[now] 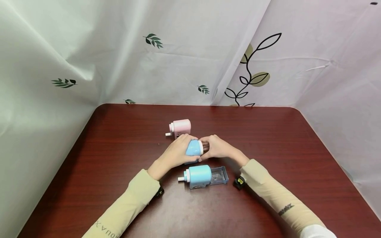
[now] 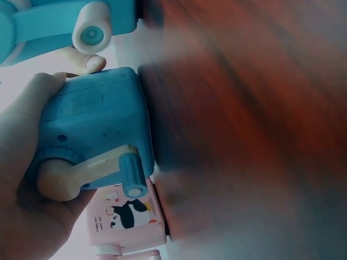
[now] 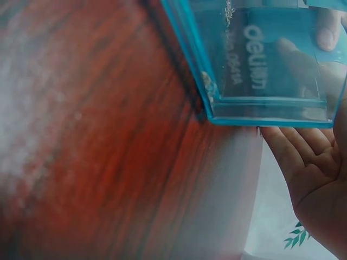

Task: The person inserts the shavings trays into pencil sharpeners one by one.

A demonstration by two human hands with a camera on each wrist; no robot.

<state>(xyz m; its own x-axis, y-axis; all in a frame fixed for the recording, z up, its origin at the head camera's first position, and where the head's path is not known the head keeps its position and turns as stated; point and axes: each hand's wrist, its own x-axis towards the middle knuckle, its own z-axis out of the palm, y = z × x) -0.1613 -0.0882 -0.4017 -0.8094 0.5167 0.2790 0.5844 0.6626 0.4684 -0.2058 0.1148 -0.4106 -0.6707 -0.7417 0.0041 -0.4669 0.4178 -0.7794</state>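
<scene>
My left hand (image 1: pixel 178 150) grips a blue crank pencil sharpener (image 1: pixel 193 148) from its left side, thumb along the near edge. Its pale crank arm (image 2: pixel 100 168) with a blue knob shows in the left wrist view. On the other end, my right hand (image 1: pixel 218 147) bends thumb and fingers about the white rim (image 1: pixel 201 147); part of those fingers is hidden. Close in front lies a light-blue sharpener (image 1: pixel 199 175), its clear drawer (image 1: pixel 219 175) pulled out to the right. In the right wrist view, shavings (image 3: pixel 229 12) cling inside that drawer, before my fingers.
Just behind my left hand stands a pink pencil sharpener (image 1: pixel 182 127) with a panda picture (image 2: pixel 133 214), its crank to the left. All three are on a dark red-brown table (image 1: pixel 119 142). White leaf-patterned sheeting (image 1: pixel 178 66) surrounds the back and sides.
</scene>
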